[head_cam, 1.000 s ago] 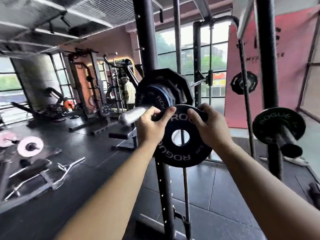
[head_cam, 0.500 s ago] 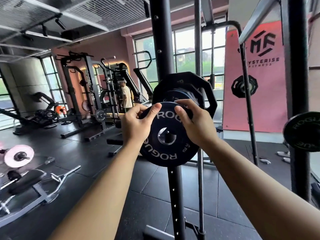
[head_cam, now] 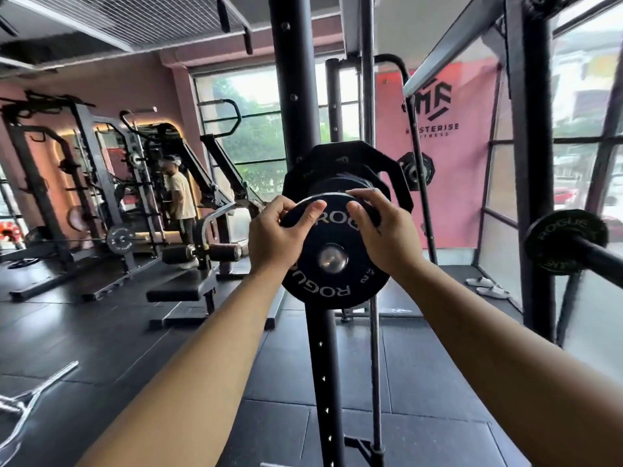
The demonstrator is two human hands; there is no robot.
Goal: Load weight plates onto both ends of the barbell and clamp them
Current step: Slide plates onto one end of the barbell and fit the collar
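A small black Rogue weight plate [head_cam: 332, 288] sits around the silver end of the barbell sleeve [head_cam: 333, 258], which shows through its centre hole. My left hand [head_cam: 278, 235] grips the plate's upper left rim, thumb on its face. My right hand [head_cam: 382, 230] grips the upper right rim the same way. Behind it on the same sleeve are a large black octagonal plate [head_cam: 354, 163] and smaller plates, mostly hidden. The rest of the barbell is out of sight behind the plates.
A black rack upright [head_cam: 296, 112] rises right behind the plates. At the right, another Rogue plate [head_cam: 559, 241] hangs on a storage peg. A person [head_cam: 178, 200] stands by racks at the far left. A bench [head_cam: 182, 284] and black rubber floor lie below.
Both hands have carried the small plate onto the sleeve end; a second ago the bare sleeve stuck out to the plate's left, now it fills the hole. The view swung left.
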